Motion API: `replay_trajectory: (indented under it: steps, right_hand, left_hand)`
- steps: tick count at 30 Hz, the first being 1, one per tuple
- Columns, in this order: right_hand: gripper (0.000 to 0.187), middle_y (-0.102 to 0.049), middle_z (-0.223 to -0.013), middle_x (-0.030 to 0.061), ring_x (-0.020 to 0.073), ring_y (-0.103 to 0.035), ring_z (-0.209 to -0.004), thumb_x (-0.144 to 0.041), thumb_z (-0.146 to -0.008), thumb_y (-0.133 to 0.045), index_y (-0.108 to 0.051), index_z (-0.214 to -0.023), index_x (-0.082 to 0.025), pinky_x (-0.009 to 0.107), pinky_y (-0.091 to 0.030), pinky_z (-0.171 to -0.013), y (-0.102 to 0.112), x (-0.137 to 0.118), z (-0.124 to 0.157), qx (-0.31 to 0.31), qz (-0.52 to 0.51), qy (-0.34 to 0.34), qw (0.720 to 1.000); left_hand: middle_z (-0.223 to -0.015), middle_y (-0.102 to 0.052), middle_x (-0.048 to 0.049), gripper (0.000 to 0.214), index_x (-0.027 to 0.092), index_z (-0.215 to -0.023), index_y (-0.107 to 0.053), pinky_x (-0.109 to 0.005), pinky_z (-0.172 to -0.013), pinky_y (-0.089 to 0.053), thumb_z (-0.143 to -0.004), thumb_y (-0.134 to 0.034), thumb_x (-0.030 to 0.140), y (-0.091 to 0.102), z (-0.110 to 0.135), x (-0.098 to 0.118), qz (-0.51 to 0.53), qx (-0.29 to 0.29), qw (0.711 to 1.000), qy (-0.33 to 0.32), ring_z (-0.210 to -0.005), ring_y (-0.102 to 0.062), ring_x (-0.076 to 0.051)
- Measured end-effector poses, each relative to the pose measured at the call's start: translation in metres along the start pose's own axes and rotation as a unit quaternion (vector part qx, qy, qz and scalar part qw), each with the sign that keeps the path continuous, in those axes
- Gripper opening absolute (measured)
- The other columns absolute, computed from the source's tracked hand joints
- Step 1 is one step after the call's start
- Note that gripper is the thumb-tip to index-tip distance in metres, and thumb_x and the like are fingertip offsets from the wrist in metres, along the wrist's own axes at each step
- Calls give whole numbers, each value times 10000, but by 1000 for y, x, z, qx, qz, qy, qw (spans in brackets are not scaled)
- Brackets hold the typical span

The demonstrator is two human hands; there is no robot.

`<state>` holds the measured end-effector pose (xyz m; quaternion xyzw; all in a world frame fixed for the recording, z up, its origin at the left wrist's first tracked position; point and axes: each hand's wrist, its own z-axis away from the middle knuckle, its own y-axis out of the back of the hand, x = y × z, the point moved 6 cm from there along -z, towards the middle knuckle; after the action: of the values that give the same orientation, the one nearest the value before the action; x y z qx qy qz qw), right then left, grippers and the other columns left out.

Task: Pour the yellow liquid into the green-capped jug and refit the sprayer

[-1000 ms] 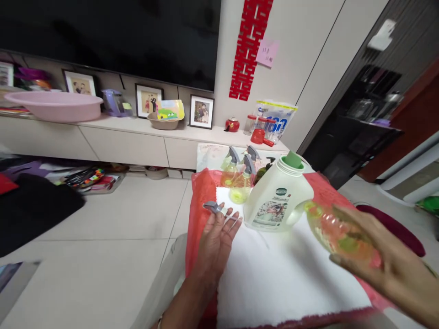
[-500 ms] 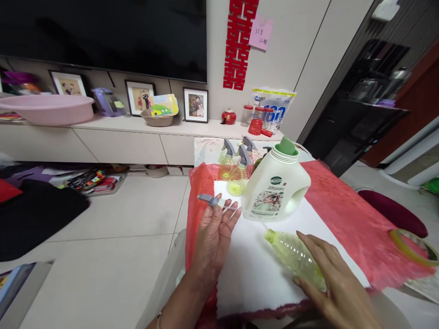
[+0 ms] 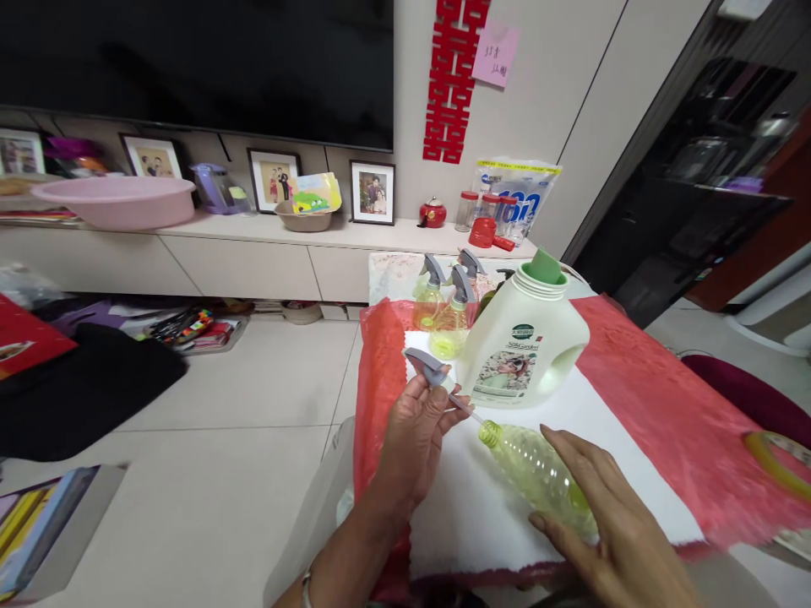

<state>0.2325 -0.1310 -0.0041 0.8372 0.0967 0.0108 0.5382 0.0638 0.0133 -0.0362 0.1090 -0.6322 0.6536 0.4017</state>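
Note:
My left hand (image 3: 415,431) pinches a grey spray-trigger head (image 3: 431,370) whose thin dip tube points down toward the open neck of a clear yellow-green plastic bottle (image 3: 532,469). That bottle lies tilted on a white towel (image 3: 481,507), and my right hand (image 3: 608,523) wraps around its lower body. Just behind stands a large white detergent jug (image 3: 523,350) with a green cap.
Two small yellow spray bottles (image 3: 443,317) stand behind the jug. A red cloth (image 3: 646,397) covers the table. A roll of tape (image 3: 779,452) lies at the right edge. A low cabinet (image 3: 253,253) with photo frames and a pink basin (image 3: 117,198) runs along the wall.
My right hand brought the bottle down from the air onto the towel. My left hand lifted the trigger head and turned its tube toward the bottle's neck.

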Motion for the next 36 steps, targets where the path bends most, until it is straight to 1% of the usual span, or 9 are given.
replay_trajectory:
  steps: [6,16,22,25,27,29,30,34,36]
  right_hand:
    - [593,-465,-1402,81,262,-472,-1264,-446,-1030,-486,-326,-1542,-193,396,-543,-944,5,-16,-13,43,-58,-4,997]
    - [588,-403,-1429,117,277,-439,-1309,-378,-1020,-498,-293,-1545,-211,425,-532,-994,4,-25,-12,60,-106,-16,992]
    - [577,-421,-1344,140,254,-486,-1227,-382,-1020,-513,-338,-1547,-223,342,-555,-910,6,-27,-13,79,-113,-23,990]
    - [565,-432,-1365,118,234,-483,-1249,-392,-1017,-547,-379,-1533,-235,304,-501,-981,4,-27,-8,98,-150,-29,983]
    - [554,-446,-1385,96,231,-481,-1271,-423,-994,-599,-445,-1496,-245,289,-459,-1038,0,-23,-3,110,-216,-76,967]
    - [580,-463,-1403,86,248,-473,-1301,-491,-946,-661,-516,-1448,-238,289,-450,-1065,-8,-19,1,106,-340,-169,919]
    - [615,-466,-1416,79,257,-465,-1318,-545,-917,-685,-537,-1431,-241,286,-462,-1062,-15,-18,2,96,-428,-225,870]
    - [699,-450,-1458,75,283,-451,-1348,-701,-850,-690,-595,-1378,-252,340,-485,-1069,-48,-33,-2,45,-740,-381,552]
    - [702,-473,-1433,103,299,-479,-1321,-719,-851,-679,-630,-1342,-219,399,-469,-1089,-61,-38,-3,42,-782,-426,453]
  left_hand:
    - [-928,-722,-45,433,152,-992,-736,-296,-903,-517,-650,-909,354,-11,6,-7,8,-24,1000,2,-871,-662,-154]
    - [-1052,-722,-93,377,150,-1072,-685,-344,-972,-477,-785,-818,356,-14,14,-20,61,-79,994,52,-1014,-663,-214]
    - [-1065,-721,-78,291,161,-1047,-692,-357,-980,-465,-822,-787,318,-20,19,-20,59,-121,990,41,-1042,-662,-228]
    - [-1071,-713,-61,230,178,-1041,-695,-361,-987,-448,-853,-754,297,-22,20,-18,50,-137,989,15,-1047,-648,-217]
    - [-1089,-710,-67,212,184,-1047,-693,-390,-1017,-432,-883,-719,315,-23,21,-18,50,-151,987,11,-1068,-641,-226]
    - [-1121,-707,-80,231,188,-1053,-694,-425,-1063,-406,-890,-705,351,-26,23,-18,56,-172,983,13,-1135,-624,-255]
    - [-1131,-706,-84,247,191,-1052,-694,-440,-1081,-395,-884,-709,371,-27,24,-19,62,-182,981,16,-1173,-611,-271]
    - [-1086,-714,-75,255,205,-1031,-678,-464,-1071,-413,-867,-723,395,-31,28,-25,97,-197,975,39,-1179,-624,-291]
    - [-1022,-719,-58,228,207,-1026,-663,-447,-1047,-436,-876,-715,370,-30,28,-27,111,-183,976,36,-1119,-654,-268]
